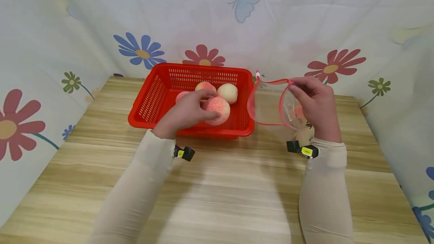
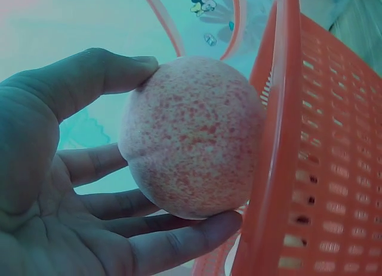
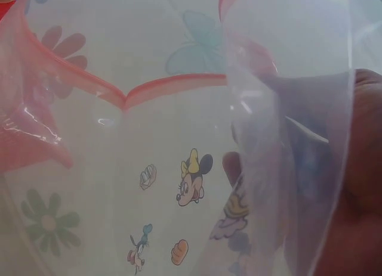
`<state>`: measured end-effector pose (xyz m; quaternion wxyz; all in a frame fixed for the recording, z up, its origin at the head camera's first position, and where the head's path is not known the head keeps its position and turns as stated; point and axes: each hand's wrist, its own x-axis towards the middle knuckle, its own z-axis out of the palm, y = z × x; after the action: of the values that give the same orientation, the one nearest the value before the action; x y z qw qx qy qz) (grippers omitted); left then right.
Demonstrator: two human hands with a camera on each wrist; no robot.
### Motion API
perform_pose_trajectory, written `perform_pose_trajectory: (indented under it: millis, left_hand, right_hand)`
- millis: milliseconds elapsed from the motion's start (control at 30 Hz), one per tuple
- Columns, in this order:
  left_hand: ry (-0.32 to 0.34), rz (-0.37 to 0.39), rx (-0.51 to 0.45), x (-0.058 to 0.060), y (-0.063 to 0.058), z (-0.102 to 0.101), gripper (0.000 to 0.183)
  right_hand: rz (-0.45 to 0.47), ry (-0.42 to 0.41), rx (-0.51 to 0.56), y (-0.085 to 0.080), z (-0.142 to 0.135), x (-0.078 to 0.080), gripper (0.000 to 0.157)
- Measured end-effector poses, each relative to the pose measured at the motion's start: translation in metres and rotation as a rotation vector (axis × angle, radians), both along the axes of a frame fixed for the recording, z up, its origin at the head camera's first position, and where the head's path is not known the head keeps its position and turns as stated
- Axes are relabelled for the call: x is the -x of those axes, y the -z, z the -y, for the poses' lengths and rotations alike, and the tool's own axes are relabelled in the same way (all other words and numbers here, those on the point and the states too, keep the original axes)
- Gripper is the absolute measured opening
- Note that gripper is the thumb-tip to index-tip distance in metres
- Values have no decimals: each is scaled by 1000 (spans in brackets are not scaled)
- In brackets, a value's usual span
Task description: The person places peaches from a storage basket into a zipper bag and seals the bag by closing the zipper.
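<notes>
My left hand (image 1: 186, 112) holds a pink-speckled peach (image 1: 217, 110) over the front of the red plastic basket (image 1: 249, 121). In the left wrist view, thumb and fingers curve round the peach (image 2: 194, 136), right beside the basket rim (image 2: 277, 139). Behind it in the basket lie a pink-topped peach (image 1: 205, 86), a cream peach (image 1: 228, 93) and another pink one (image 1: 181, 96), partly hidden by the hand. To the right, my right hand (image 1: 317, 104) pinches the pink-edged rim of a clear plastic bag (image 1: 267, 105), whose mouth gapes towards the basket. Cartoon prints mark the bag (image 3: 161, 127).
Both things are on a wood-grain table (image 1: 234, 191). A flower-printed white cloth (image 1: 183, 14) hangs close behind the basket and along the sides. A pale rounded shape (image 1: 304, 134) shows through the bag's lower part, below the right hand.
</notes>
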<state>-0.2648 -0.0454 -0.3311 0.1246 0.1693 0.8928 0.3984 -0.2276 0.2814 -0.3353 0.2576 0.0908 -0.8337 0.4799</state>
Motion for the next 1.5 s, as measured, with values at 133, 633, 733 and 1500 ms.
perform_pose_trajectory:
  millis: [133,633,733,1500]
  left_hand:
    - [11,-13,-32,-1,-2,-6,67]
    - [26,-33,-154,-3,-6,-24,65]
    - [36,-39,-171,-3,-7,-28,64]
    - [105,-59,-296,-7,-8,-59,62]
  right_hand:
    - [1,6,-9,0,-1,0,26]
    - [0,0,-14,-1,0,0,26]
    - [2,2,-16,-2,0,0,26]
    - [2,-13,-1,-1,2,-1,26]
